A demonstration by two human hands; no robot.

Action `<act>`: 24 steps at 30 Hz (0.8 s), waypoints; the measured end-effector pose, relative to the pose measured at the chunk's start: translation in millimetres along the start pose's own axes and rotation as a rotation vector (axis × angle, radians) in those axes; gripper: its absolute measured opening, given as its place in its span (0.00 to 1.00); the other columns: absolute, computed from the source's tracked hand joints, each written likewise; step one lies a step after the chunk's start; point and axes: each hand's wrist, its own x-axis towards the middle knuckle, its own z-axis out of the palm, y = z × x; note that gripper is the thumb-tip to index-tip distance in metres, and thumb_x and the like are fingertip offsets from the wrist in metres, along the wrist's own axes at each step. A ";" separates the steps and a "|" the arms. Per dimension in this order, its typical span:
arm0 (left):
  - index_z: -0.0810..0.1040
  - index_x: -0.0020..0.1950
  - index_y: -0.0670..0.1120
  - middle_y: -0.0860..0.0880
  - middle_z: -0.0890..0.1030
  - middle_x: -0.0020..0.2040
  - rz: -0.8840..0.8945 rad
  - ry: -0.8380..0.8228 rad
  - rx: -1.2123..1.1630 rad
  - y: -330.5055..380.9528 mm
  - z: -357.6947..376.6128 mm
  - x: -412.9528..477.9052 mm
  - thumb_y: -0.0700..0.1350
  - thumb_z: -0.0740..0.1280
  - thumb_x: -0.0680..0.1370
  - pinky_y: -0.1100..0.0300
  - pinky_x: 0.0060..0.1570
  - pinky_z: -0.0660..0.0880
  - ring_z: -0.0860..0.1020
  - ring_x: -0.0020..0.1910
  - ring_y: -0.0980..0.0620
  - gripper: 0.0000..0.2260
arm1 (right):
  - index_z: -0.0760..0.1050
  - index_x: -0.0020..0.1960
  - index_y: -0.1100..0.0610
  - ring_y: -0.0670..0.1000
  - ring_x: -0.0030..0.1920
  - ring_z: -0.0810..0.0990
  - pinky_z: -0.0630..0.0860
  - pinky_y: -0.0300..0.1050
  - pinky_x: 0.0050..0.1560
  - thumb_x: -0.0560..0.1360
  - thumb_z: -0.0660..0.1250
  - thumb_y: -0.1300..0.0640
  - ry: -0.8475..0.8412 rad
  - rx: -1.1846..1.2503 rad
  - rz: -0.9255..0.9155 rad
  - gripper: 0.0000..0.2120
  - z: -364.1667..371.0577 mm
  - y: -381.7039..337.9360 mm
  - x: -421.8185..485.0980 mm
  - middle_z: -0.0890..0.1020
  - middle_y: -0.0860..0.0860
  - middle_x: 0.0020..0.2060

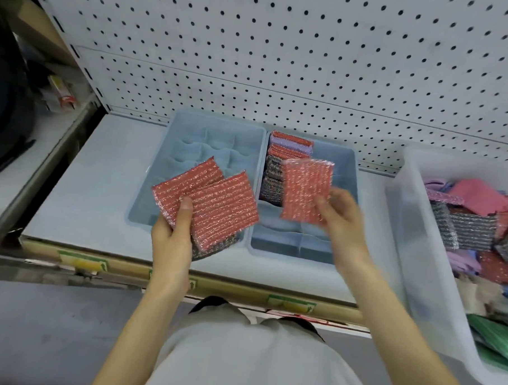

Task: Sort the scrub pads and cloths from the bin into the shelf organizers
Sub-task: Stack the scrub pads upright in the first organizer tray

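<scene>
Left hand [172, 232] grips a fanned pair of flat square red glitter-thread scrub pads [206, 196], with the thumb pressed on top and the fingers curled under. A grey metallic-thread pad [215, 246] peeks out beneath them. We judge the fan is there so pads can be peeled off one at a time.

Right hand [341, 222] pinches a single red scrub pad [305, 191] by its lower edge, thumb on its face. It holds the pad upright over the right pale-blue divided plastic organizer [346, 173], centre of frame. This area is blurred, so we cannot tell the exact finger positions.

Carrying it upright suits the row of filed pads [280, 167] (red, lilac, grey) standing on edge in that organizer's rear left column. We judge the single pad is bound for that row or the free cells beside it.

Surroundings:
- The left pale-blue divided organizer [173, 136] has its visible cells empty and lies partly under the fanned pads.
- The clear plastic bin [405, 228] at the right edge holds mixed pads and cloths [472, 228] in pink, lilac, grey and red.
- A white pegboard [311, 49] stands behind and a white shelf board [81, 190] lies below.

Obstacles: the filed row looks tightly packed, and the left hand's fan hides the near cells of the left organizer.
</scene>
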 end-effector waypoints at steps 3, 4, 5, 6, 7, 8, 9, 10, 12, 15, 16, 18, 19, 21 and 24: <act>0.76 0.51 0.53 0.53 0.82 0.51 0.015 0.069 -0.012 -1.5 -15.4 3.5 0.54 0.62 0.79 0.53 0.54 0.76 0.81 0.52 0.52 0.07 | 0.75 0.51 0.58 0.50 0.47 0.79 0.74 0.39 0.49 0.75 0.66 0.65 0.053 -0.427 -0.261 0.06 -14.5 11.6 35.8 0.79 0.50 0.46; 0.76 0.51 0.53 0.53 0.82 0.51 0.013 0.085 -0.017 -1.5 -18.8 3.8 0.54 0.62 0.79 0.52 0.55 0.76 0.81 0.51 0.52 0.07 | 0.77 0.52 0.58 0.50 0.47 0.78 0.72 0.37 0.49 0.74 0.67 0.65 0.014 -0.560 -0.343 0.07 -14.7 17.1 44.7 0.78 0.49 0.46; 0.76 0.53 0.53 0.53 0.82 0.51 0.013 0.096 -0.020 -1.6 -21.6 3.6 0.54 0.62 0.79 0.53 0.55 0.76 0.81 0.51 0.52 0.07 | 0.78 0.53 0.59 0.50 0.47 0.78 0.71 0.37 0.48 0.74 0.69 0.65 -0.043 -0.677 -0.430 0.08 -12.7 22.6 51.4 0.78 0.50 0.47; 0.75 0.55 0.53 0.53 0.82 0.51 0.014 0.105 -0.024 -1.5 -23.7 2.8 0.54 0.61 0.79 0.53 0.54 0.76 0.81 0.51 0.52 0.08 | 0.79 0.53 0.59 0.51 0.46 0.78 0.73 0.39 0.47 0.73 0.69 0.65 -0.098 -0.782 -0.519 0.10 -8.8 27.9 56.0 0.79 0.51 0.47; 0.75 0.57 0.52 0.53 0.82 0.51 0.018 0.108 -0.028 -1.8 -25.6 2.0 0.54 0.61 0.79 0.53 0.54 0.76 0.81 0.52 0.51 0.10 | 0.80 0.53 0.59 0.53 0.45 0.79 0.75 0.43 0.46 0.72 0.71 0.65 -0.135 -0.878 -0.599 0.11 -4.2 33.0 59.2 0.80 0.53 0.46; 0.75 0.58 0.52 0.52 0.82 0.52 0.021 0.107 -0.035 -1.7 -27.3 0.6 0.54 0.61 0.79 0.53 0.54 0.76 0.81 0.52 0.51 0.11 | 0.81 0.52 0.58 0.56 0.44 0.79 0.76 0.46 0.45 0.70 0.72 0.65 -0.141 -0.958 -0.675 0.11 0.7 38.1 62.1 0.81 0.54 0.44; 0.75 0.59 0.51 0.52 0.82 0.52 0.024 0.104 -0.040 -1.5 -28.8 -0.9 0.54 0.61 0.79 0.54 0.53 0.76 0.81 0.52 0.51 0.11 | 0.82 0.51 0.58 0.58 0.42 0.79 0.76 0.49 0.44 0.69 0.74 0.64 -0.122 -1.015 -0.744 0.11 6.0 42.4 63.7 0.82 0.54 0.42; 0.75 0.59 0.51 0.52 0.82 0.52 0.025 0.104 -0.043 -1.5 -30.2 -2.3 0.54 0.61 0.80 0.55 0.51 0.76 0.81 0.51 0.52 0.11 | 0.82 0.49 0.58 0.58 0.41 0.78 0.76 0.49 0.44 0.67 0.75 0.63 -0.093 -1.048 -0.799 0.11 10.7 45.0 64.6 0.82 0.53 0.40; 0.75 0.57 0.52 0.53 0.82 0.51 0.028 0.114 -0.048 -2.2 -32.6 -5.3 0.53 0.61 0.80 0.58 0.48 0.75 0.81 0.48 0.55 0.10 | 0.83 0.48 0.56 0.57 0.41 0.77 0.75 0.47 0.42 0.67 0.76 0.62 -0.058 -1.044 -0.857 0.10 17.8 46.3 64.8 0.82 0.51 0.39; 0.76 0.56 0.52 0.54 0.82 0.50 0.023 0.118 -0.052 -3.8 -34.9 -10.1 0.53 0.61 0.80 0.59 0.46 0.76 0.82 0.46 0.57 0.09 | 0.82 0.48 0.55 0.54 0.42 0.76 0.71 0.42 0.38 0.70 0.73 0.63 -0.025 -0.898 -0.783 0.08 19.5 48.4 65.3 0.82 0.51 0.41; 0.76 0.56 0.52 0.54 0.83 0.50 0.019 0.114 -0.052 -4.2 -35.4 -11.3 0.53 0.61 0.80 0.59 0.46 0.76 0.82 0.46 0.57 0.09 | 0.81 0.49 0.55 0.53 0.43 0.76 0.71 0.43 0.38 0.71 0.72 0.62 -0.029 -0.839 -0.722 0.08 18.5 49.7 66.1 0.82 0.51 0.42; 0.76 0.59 0.51 0.52 0.83 0.51 0.007 0.105 -0.056 -5.1 -35.2 -13.4 0.53 0.61 0.80 0.58 0.46 0.76 0.82 0.48 0.55 0.11 | 0.81 0.49 0.55 0.53 0.45 0.77 0.75 0.45 0.39 0.71 0.72 0.61 -0.056 -0.809 -0.666 0.07 16.6 54.2 68.9 0.82 0.51 0.42; 0.75 0.60 0.50 0.51 0.83 0.52 0.002 0.101 -0.058 -5.2 -34.6 -14.1 0.54 0.61 0.80 0.57 0.47 0.76 0.82 0.49 0.54 0.13 | 0.81 0.48 0.55 0.53 0.44 0.77 0.76 0.46 0.39 0.71 0.73 0.60 -0.072 -0.843 -0.685 0.07 15.8 57.2 70.2 0.82 0.51 0.42; 0.75 0.62 0.50 0.51 0.82 0.53 0.000 0.099 -0.054 -4.8 -32.4 -15.0 0.54 0.61 0.80 0.57 0.48 0.76 0.82 0.50 0.53 0.14 | 0.82 0.45 0.56 0.54 0.42 0.78 0.74 0.45 0.42 0.68 0.75 0.61 -0.103 -0.963 -0.783 0.07 15.2 63.1 72.4 0.82 0.51 0.40; 0.75 0.61 0.51 0.52 0.82 0.53 -0.002 0.094 -0.048 -2.9 -26.9 -15.4 0.53 0.61 0.80 0.56 0.50 0.77 0.81 0.51 0.53 0.13 | 0.83 0.46 0.57 0.56 0.41 0.76 0.72 0.48 0.44 0.68 0.76 0.59 -0.078 -1.102 -0.873 0.07 14.1 67.3 75.1 0.79 0.53 0.40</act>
